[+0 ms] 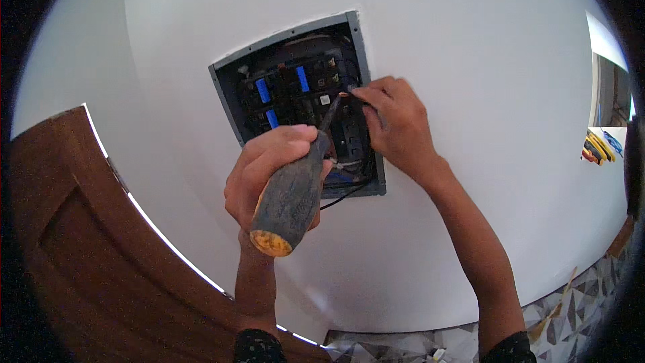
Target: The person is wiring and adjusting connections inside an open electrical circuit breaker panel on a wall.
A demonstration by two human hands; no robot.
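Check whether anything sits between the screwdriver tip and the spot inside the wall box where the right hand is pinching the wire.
Nothing visible does. The screwdriver, gripped in the left hand, points its shaft straight up to the wire end pinched by the right hand at the open breaker box. The tip already meets that spot.

The left hand (pixel 269 175) is raised with its fingers (pixel 285 141) curled into a closed fist grip, the forearm rising straight from the lower edge. The right hand (pixel 396 128) reaches up and left, wrist bent, fingertips (pixel 363 94) pinched together, the forearm slanting up from the lower right.
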